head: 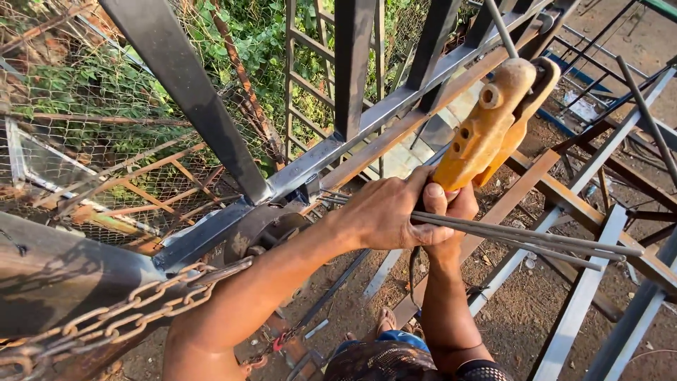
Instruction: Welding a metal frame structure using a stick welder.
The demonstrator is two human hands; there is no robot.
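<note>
left hand (388,212) closed around a bundle of thin grey welding rods (522,240), thumb pressed on top, rods running out toward four o'clock. right hand (455,212) just behind it, wrapped round the handle of a worn orange electrode holder (493,123), jaws up at one o'clock gripping a single rod (502,28). both hands touching, near the frame's centre. at twelve o'clock, a dark steel frame (367,116) of square tubes. at eight o'clock, a rusty chain (134,307). at ten o'clock, wire mesh fence (77,113) before green leaves. below, bare earth.
</note>
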